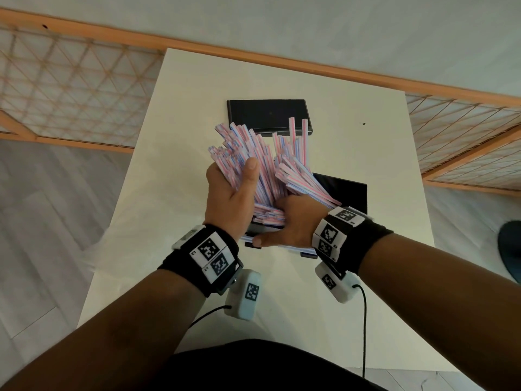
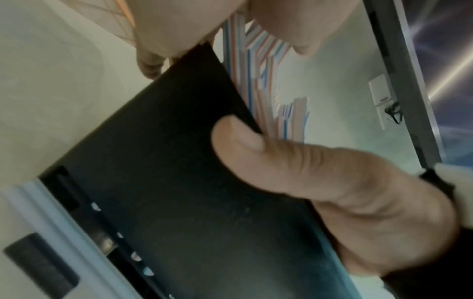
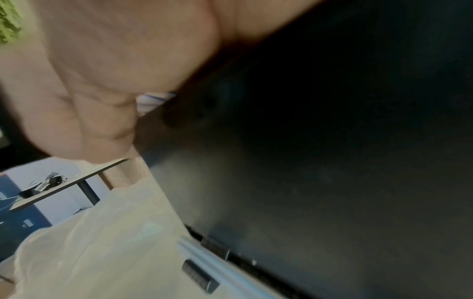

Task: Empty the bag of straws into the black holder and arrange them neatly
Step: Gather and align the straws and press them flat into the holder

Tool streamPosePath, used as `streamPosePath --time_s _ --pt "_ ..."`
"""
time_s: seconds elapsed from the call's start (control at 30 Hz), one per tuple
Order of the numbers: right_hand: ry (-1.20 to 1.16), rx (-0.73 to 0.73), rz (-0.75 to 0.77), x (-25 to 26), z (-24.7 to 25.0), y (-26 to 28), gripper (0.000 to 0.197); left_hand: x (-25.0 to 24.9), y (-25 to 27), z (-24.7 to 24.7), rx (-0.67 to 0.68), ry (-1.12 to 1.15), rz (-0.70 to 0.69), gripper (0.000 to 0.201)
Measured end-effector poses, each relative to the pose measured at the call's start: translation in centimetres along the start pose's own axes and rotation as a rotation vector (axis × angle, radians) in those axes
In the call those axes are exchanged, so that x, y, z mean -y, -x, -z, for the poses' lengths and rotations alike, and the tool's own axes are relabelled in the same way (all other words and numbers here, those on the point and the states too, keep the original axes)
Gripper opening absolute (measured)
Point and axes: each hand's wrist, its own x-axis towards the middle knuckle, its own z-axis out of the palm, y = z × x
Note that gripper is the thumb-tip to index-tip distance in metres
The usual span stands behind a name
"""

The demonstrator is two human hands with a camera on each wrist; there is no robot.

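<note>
The left hand [image 1: 229, 193] has its fingers and thumb wrapped round a thick fan of pink-and-blue striped straws [image 1: 248, 153], thumb tip up against the sheaf. The right hand [image 1: 284, 224] lies lower and flatter: its thumb stretches along the near edge of the black holder [image 1: 346, 190] while its fingers, hidden under the straws, appear to press or gather the lower ends (whether they curl round any I cannot tell). In the left wrist view a thumb [image 2: 245, 145] presses on the holder's dark wall, with striped straws rising just behind it.

The straws stand in a loose, splayed bunch, their bottom ends down in the holder and their tops leaning away in several directions, a few standing taller at the far side. By my reading the emptying is done or nearly so, since the straws are out of their bag; what is left is the tidying, squaring the bunch so the ends sit level and all lean one way.

On the white table [image 1: 174, 193] a second flat black piece [image 1: 267, 115], perhaps a lid, lies beyond the bunch, partly hidden by the straw tips. A pale, crumpled plastic bag [image 3: 84, 242] lies on the table just beside the holder, near enough to catch stray straws or a moving wrist.
</note>
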Motion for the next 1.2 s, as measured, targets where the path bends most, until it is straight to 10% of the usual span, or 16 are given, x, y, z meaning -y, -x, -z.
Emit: streamPosePath --time_s 0.1,0.37,0.6,0.83,1.03,1.2 --pt "-0.013 0.064 -0.039 0.2 0.6 -0.5 0.060 0.2 0.3 -0.1 0.052 0.029 0.038 0.049" --pt "0.076 0.138 -0.079 0.5 0.5 -1.4 0.070 1.6 0.1 -0.3 0.067 -0.194 -0.059 0.107" --pt "0.071 0.299 0.008 0.1 1.3 -2.4 0.124 1.9 0.1 -0.5 0.114 -0.207 -0.062 0.099" --pt "0.106 0.276 -0.077 0.3 0.4 -2.1 0.120 2.4 0.6 -0.4 0.138 -0.197 -0.070 0.087" --pt "-0.145 0.309 0.014 0.7 1.3 -1.0 0.067 1.8 1.1 -0.5 0.138 -0.285 -0.048 0.084" --pt "-0.125 0.130 0.012 0.6 1.2 -0.4 0.059 1.8 1.0 0.0 0.092 -0.331 -0.058 0.072"
